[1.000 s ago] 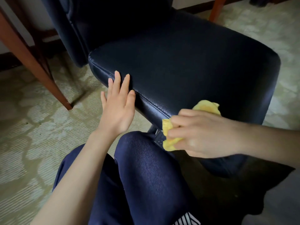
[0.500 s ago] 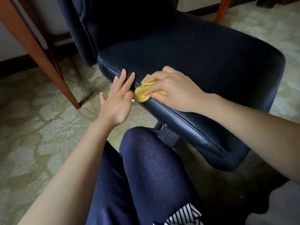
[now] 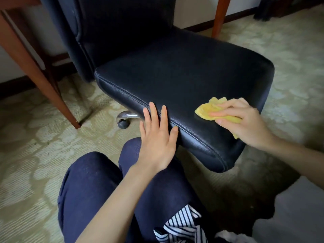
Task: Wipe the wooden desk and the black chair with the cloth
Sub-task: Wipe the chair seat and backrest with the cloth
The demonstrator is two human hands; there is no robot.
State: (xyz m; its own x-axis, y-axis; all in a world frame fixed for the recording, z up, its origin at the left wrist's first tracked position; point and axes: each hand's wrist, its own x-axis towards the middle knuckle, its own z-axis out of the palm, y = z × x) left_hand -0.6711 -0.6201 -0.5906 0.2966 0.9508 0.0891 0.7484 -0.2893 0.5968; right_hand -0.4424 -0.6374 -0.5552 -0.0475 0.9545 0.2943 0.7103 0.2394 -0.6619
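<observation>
Yellow cloth (image 3: 208,111): 1, gripped by right hand (image 3: 245,123) | left hand (image 3: 157,141) flat, empty | chair (image 3: 175,76): 1

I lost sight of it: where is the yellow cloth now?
In the head view, the yellow cloth lies on the black chair seat, under the right hand, right of the left hand.

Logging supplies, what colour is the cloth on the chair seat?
The cloth is yellow, clearest in the head view.
</observation>
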